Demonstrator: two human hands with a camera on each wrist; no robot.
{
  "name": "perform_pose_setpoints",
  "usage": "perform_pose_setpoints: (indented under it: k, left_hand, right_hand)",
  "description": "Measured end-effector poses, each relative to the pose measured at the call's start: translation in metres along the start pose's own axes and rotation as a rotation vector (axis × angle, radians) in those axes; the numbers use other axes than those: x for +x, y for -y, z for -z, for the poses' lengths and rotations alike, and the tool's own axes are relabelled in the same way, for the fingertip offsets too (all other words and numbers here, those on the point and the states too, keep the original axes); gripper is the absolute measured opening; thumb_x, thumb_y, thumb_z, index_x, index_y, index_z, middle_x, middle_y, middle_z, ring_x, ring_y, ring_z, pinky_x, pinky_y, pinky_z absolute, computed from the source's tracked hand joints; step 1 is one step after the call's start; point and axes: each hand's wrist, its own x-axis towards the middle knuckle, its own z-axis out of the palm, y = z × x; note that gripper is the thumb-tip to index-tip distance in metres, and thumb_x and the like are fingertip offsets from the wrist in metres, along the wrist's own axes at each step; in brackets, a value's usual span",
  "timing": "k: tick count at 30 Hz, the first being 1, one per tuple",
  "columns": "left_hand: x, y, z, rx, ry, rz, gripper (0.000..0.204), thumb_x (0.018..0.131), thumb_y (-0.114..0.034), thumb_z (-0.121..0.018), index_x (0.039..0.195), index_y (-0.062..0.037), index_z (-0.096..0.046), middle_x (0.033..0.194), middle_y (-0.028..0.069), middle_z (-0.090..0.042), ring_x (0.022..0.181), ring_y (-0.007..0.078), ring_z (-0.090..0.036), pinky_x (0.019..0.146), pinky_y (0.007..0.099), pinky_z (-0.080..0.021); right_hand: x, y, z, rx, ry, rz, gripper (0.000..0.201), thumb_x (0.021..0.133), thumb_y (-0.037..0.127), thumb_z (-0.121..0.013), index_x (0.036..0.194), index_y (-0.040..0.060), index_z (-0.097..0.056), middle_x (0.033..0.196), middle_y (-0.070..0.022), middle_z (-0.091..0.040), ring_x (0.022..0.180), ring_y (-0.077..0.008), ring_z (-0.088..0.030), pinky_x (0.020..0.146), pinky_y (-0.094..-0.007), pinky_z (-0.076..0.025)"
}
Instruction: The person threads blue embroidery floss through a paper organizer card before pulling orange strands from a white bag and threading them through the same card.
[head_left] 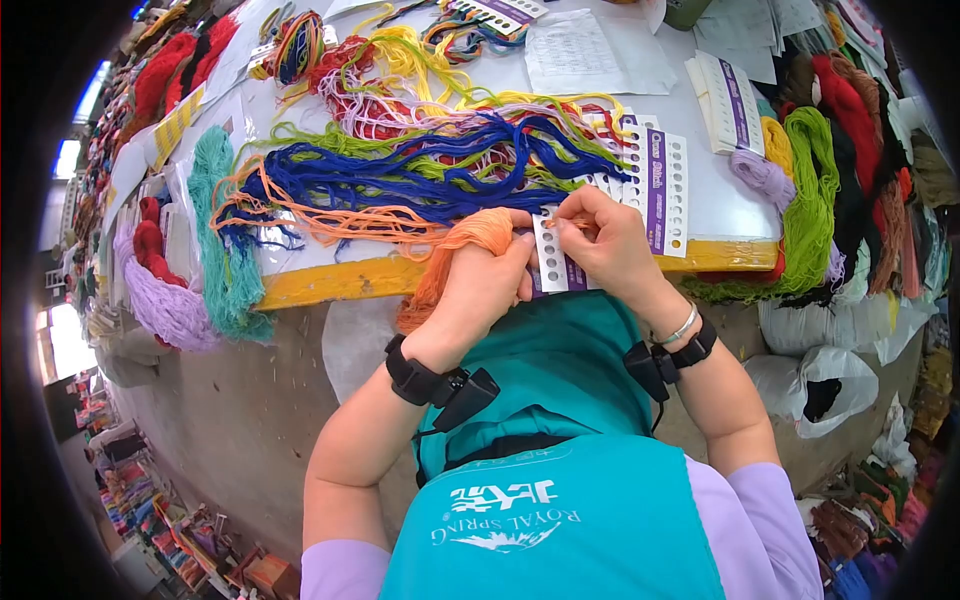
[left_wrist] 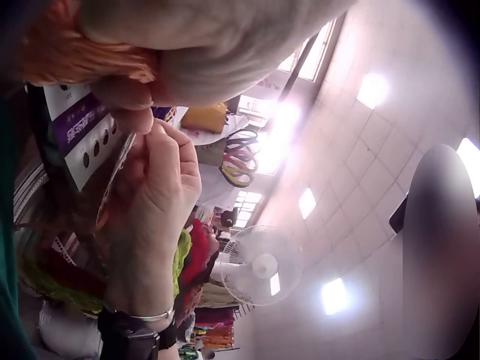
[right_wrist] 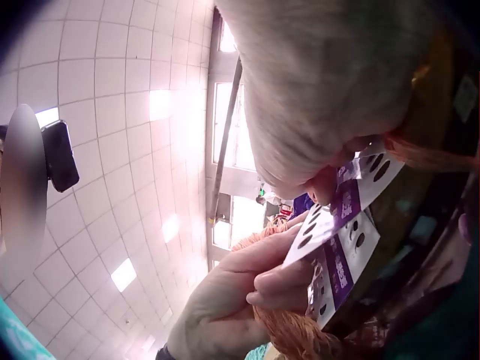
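My left hand [head_left: 478, 290] grips a white punched thread card [head_left: 549, 252] with a purple band, at the table's front edge. A skein of orange thread [head_left: 482, 232] drapes over this hand and hangs below it. In the right wrist view, two overlapping cards [right_wrist: 347, 204] show between the left thumb and fingers. My right hand [head_left: 615, 245] works at the card's holed edge, thumb and forefinger pinched together on orange thread [right_wrist: 431, 155]. The fingertips partly hide the strand. In the left wrist view, the right hand [left_wrist: 154, 195] meets the left fingertips at the card.
Blue thread [head_left: 400, 170] lies across the table behind the hands, fixed to more punched cards [head_left: 660, 190]. Teal skeins [head_left: 215, 220] hang at the left, and green skeins [head_left: 812, 190] at the right. The yellow table edge [head_left: 330, 283] runs in front. Paper sheets [head_left: 590, 55] lie farther back.
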Motion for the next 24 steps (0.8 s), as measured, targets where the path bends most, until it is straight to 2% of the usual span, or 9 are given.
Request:
perform_pose_setpoints:
  k: [4,7,10,14,16,17,20,24]
  left_hand:
    - [0.005,-0.001,0.001,-0.036,0.013,0.006,0.027,0.099,-0.013,-0.053,0.121,0.0005,-0.054,0.077,0.0011,-0.059,0.048,0.0044,-0.052,0.038,0.0188,-0.036]
    - [0.008,-0.004,0.000,-0.013,0.019,0.033,0.020,0.098,-0.013,-0.053,0.112,0.0006,-0.058,0.073,0.0006,-0.059,0.047,0.0045,-0.051,0.038,0.0189,-0.036]
    - [0.011,-0.005,-0.002,0.064,0.022,0.023,0.014,0.097,-0.012,-0.052,0.100,-0.0017,-0.060,0.067,0.0001,-0.057,0.045,0.0047,-0.050,0.038,0.0189,-0.036]
    - [0.009,-0.006,-0.002,0.287,-0.085,-0.092,0.012,0.097,-0.013,-0.053,0.093,-0.0036,-0.060,0.063,-0.0001,-0.057,0.044,0.0052,-0.050,0.039,0.0201,-0.037]
    - [0.012,0.006,0.010,0.370,-0.147,-0.185,0.011,0.097,-0.013,-0.053,0.095,-0.0039,-0.060,0.063,0.0000,-0.058,0.045,0.0054,-0.050,0.040,0.0208,-0.038]
    - [0.010,0.006,0.015,0.363,-0.172,-0.164,0.011,0.097,-0.013,-0.054,0.094,-0.0041,-0.060,0.065,-0.0001,-0.060,0.045,0.0053,-0.049,0.041,0.0216,-0.038]
    - [0.008,0.010,0.026,0.335,-0.189,-0.238,0.012,0.098,-0.014,-0.054,0.095,-0.0047,-0.060,0.067,-0.0005,-0.060,0.046,0.0046,-0.049,0.041,0.0212,-0.037]
    - [-0.006,-0.009,0.015,0.196,-0.009,-0.099,0.012,0.096,-0.014,-0.056,0.095,-0.0037,-0.062,0.067,-0.0002,-0.060,0.049,0.0057,-0.051,0.044,0.0218,-0.040]
  right_hand:
    - [0.001,0.000,-0.002,-0.003,0.008,0.012,0.008,0.085,0.007,-0.065,0.087,-0.0007,-0.063,0.073,-0.0099,-0.068,0.066,-0.0138,-0.067,0.061,-0.0269,-0.053]
    - [0.002,0.000,0.000,-0.035,0.026,-0.004,0.010,0.085,0.009,-0.065,0.088,-0.0007,-0.063,0.073,-0.0098,-0.068,0.066,-0.0141,-0.068,0.061,-0.0271,-0.053]
    - [0.002,0.002,0.001,-0.032,0.039,-0.017,0.011,0.085,0.010,-0.067,0.089,-0.0002,-0.064,0.072,-0.0096,-0.068,0.067,-0.0147,-0.068,0.061,-0.0274,-0.053]
    - [0.004,0.001,-0.001,-0.024,0.058,-0.025,0.014,0.085,0.014,-0.068,0.089,0.0019,-0.065,0.070,-0.0100,-0.068,0.065,-0.0193,-0.069,0.059,-0.0297,-0.052]
    - [0.004,0.005,0.002,-0.119,0.124,-0.034,0.013,0.088,0.011,-0.067,0.091,-0.0009,-0.063,0.071,-0.0065,-0.067,0.066,-0.0099,-0.063,0.059,-0.0253,-0.050]
    - [0.005,0.007,0.003,-0.166,0.157,-0.039,0.013,0.089,0.009,-0.067,0.093,-0.0023,-0.063,0.071,-0.0048,-0.066,0.067,-0.0052,-0.060,0.058,-0.0231,-0.049]
    - [0.006,0.010,0.000,-0.262,0.125,-0.015,0.021,0.083,0.025,-0.070,0.088,0.0065,-0.064,0.069,-0.0109,-0.068,0.065,-0.0286,-0.067,0.057,-0.0370,-0.050]
    - [0.007,0.013,-0.002,-0.391,0.121,0.027,0.026,0.083,0.032,-0.072,0.090,0.0081,-0.063,0.069,-0.0105,-0.067,0.066,-0.0295,-0.067,0.057,-0.0388,-0.050]
